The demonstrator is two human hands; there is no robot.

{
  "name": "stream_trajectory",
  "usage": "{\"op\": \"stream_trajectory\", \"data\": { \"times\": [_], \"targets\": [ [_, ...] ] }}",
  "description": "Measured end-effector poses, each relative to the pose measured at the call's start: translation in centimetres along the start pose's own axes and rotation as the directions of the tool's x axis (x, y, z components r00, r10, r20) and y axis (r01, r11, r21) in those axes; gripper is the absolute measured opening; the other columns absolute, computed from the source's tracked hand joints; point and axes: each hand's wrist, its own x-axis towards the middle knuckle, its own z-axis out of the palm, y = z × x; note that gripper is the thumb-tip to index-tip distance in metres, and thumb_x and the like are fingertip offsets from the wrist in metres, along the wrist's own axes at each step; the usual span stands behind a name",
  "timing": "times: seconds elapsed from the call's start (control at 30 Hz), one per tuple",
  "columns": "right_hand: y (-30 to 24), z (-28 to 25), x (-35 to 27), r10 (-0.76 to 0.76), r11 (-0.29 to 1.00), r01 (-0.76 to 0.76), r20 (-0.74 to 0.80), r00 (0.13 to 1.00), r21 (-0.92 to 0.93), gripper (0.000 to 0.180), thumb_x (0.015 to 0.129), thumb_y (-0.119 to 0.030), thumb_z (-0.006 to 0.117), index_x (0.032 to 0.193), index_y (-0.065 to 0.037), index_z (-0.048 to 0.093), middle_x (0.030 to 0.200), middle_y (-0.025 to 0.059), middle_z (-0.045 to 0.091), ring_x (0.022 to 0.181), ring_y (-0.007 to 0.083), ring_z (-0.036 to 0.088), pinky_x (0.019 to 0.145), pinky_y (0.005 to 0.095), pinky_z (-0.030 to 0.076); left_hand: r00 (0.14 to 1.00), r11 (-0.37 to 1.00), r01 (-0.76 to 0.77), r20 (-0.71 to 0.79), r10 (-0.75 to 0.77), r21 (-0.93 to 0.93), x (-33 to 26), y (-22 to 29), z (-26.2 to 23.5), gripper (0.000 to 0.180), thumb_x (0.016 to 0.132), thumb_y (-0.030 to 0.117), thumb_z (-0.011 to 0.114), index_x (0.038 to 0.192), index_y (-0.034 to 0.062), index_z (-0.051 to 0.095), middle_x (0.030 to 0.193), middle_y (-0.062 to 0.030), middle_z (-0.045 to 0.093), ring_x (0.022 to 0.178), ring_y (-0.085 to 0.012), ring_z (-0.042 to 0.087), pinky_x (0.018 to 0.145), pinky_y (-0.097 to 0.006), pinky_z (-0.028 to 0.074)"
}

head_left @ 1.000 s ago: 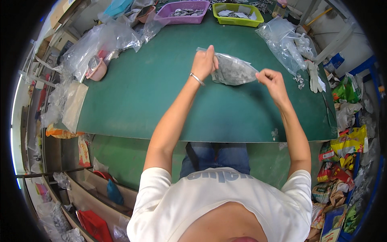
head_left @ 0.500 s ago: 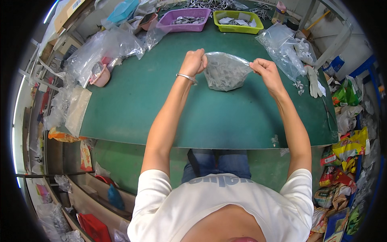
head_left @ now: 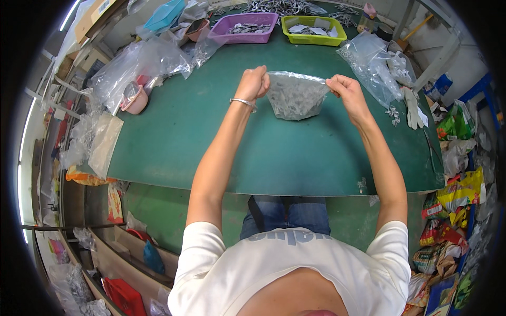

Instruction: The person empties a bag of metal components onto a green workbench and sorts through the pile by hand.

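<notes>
A clear plastic bag [head_left: 296, 98] filled with small grey pieces is stretched between my two hands above the green table [head_left: 174, 142]. My left hand [head_left: 254, 83] is closed on the bag's upper left corner, and a silver bangle circles that wrist. With fingers pinched, my right hand [head_left: 345, 89] grips the upper right corner. The bag's top edge runs nearly straight and taut from one hand to the other. Its contents bulge in the lower part, and I cannot make out exactly what they are. Whether its bottom touches the table is hard to tell.
At the back stand a purple basket [head_left: 244, 29] and a yellow-green basket [head_left: 313, 30] holding flat pieces. Clear plastic bags [head_left: 369, 66] and a glove [head_left: 412, 108] lie on the right. A pink basket [head_left: 135, 101] sits among plastic sheets on the left.
The bag's top edge has been pulled straighter and flatter between my hands. Both hands keep their hold on its corners, and the view has shifted slightly.
</notes>
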Motion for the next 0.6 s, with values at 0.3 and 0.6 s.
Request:
{"op": "stream_trajectory", "data": {
  "times": [0.3, 0.6],
  "targets": [
    [-1.5, -0.6, 0.4, -0.038, 0.993, 0.042, -0.038, 0.999, 0.114, 0.028, 0.081, -0.018, 0.054, 0.057, -0.008, 0.043, 0.057, -0.0046, 0.037, 0.055, 0.0052, 0.031, 0.053, 0.0204, 0.025, 0.985, 0.985, -0.17, 0.022, 0.169, 0.041, 0.4, 2.7, 0.8, 0.048, 0.086, 0.021, 0.037, 0.04, 0.0055, 0.037, 0.033, -0.001, 0.027, 0.029, -0.0095, 0.021, 0.033, -0.025, 0.015],
    [-3.5, 1.8, 1.8, -0.095, 0.99, 0.094, 0.003, 0.995, 0.107, 0.027, 0.081, -0.019, 0.053, 0.059, -0.008, 0.043, 0.059, -0.0041, 0.037, 0.058, 0.0062, 0.032, 0.056, 0.0215, 0.026, 0.976, 0.974, -0.213, -0.036, 0.216, 0.073, 1.0, 4.3, -0.6, 0.048, 0.087, 0.022, 0.035, 0.042, 0.0075, 0.035, 0.033, -0.0006, 0.027, 0.03, -0.0103, 0.02, 0.033, -0.026, 0.014]
  ]
}}
